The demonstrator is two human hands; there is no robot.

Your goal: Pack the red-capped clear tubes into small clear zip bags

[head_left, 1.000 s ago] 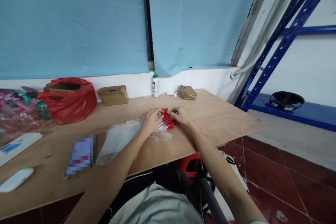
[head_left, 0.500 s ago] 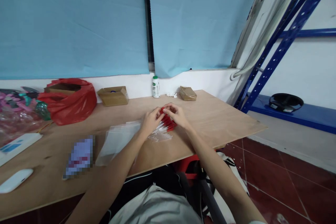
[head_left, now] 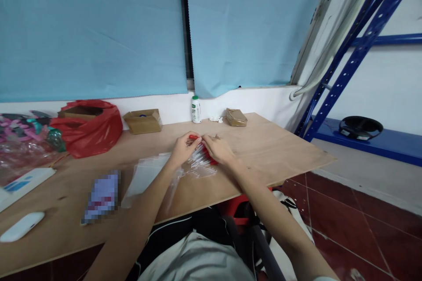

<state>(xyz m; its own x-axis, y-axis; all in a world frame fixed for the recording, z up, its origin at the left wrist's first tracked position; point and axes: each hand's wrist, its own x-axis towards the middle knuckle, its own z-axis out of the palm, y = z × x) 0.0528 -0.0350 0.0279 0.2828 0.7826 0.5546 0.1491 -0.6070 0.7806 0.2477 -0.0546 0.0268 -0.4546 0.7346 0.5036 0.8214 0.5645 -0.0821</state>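
Observation:
My left hand is closed, its thumb and fingers pinching a small red piece just above the table. Close beside it, my right hand has its fingers curled with the tips near that piece. What lies between those fingertips is hidden. Beneath the hands is a bunch of thin clear sticks or tubes, too fine to tell which. Several red pieces lie at the bunch's right end, partly covered by my right hand. Flat clear plastic bags are spread beside my left forearm.
Along the back stand a red plastic bag, an open cardboard box, a white bottle and a brown packet. A white rounded object and a blurred purple packet lie left. Blue shelving stands right.
My left hand has shifted slightly left, drawing the small red piece away from the others. My right hand has turned palm-down and now covers more of the red pieces.

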